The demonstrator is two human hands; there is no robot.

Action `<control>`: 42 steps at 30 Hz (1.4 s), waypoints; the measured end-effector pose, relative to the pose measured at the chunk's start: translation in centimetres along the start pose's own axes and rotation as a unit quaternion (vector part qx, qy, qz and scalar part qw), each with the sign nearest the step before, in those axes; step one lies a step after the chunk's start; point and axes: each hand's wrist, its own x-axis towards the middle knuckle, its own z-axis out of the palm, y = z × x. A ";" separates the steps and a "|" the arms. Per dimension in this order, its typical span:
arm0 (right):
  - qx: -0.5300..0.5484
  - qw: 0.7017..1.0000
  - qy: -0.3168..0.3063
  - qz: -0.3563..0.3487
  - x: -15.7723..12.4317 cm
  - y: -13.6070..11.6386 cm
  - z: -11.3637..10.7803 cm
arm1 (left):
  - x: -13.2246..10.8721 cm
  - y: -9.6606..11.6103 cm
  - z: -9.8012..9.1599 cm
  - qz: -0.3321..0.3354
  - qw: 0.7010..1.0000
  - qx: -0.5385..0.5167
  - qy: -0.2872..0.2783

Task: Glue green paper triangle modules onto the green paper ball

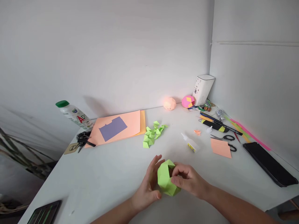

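A green folded-paper polyhedron (165,180) rests between both hands near the table's front edge. My left hand (148,186) cups its left side, fingers raised and thumb against the bottom. My right hand (188,180) is curled over its right side, fingers pinched at the top edge. A pile of several small green folded paper units (153,133) lies behind the hands, toward the middle of the white table (105,174).
Orange paper sheets (121,126) with a purple cutout, a glue bottle (74,115) and binder clips (83,138) sit at left. A small glue tube (190,143), orange note (220,147), scissors (227,140), pens, a black phone (269,163), two paper balls and a white box (202,89) lie at right.
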 end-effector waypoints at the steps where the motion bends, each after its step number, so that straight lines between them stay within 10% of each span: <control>1: -0.016 1.000 0.003 -0.005 0.0 0.0 0.0 | 0.0 -0.1 0.0 0.004 1.000 0.009 -0.011; 14: -0.089 0.996 -0.012 -0.029 0.0 -0.3 -0.4 | 0.2 0.6 0.5 -0.045 0.998 -0.031 -0.022; 31: -0.172 0.970 0.168 -0.019 0.4 -1.4 -2.5 | -0.5 1.1 0.1 0.155 0.963 0.204 -0.077; 34: -0.279 0.929 0.226 -0.093 0.8 -1.0 -3.2 | -0.6 1.3 0.1 0.177 0.943 0.274 -0.069; 38: -0.492 0.780 0.331 -0.203 1.7 -0.1 -4.7 | -0.6 1.6 0.0 0.198 0.912 0.355 -0.059; 42: -0.618 0.691 0.354 -0.123 2.4 1.0 -6.4 | -0.8 1.5 -0.1 0.207 0.911 0.351 -0.063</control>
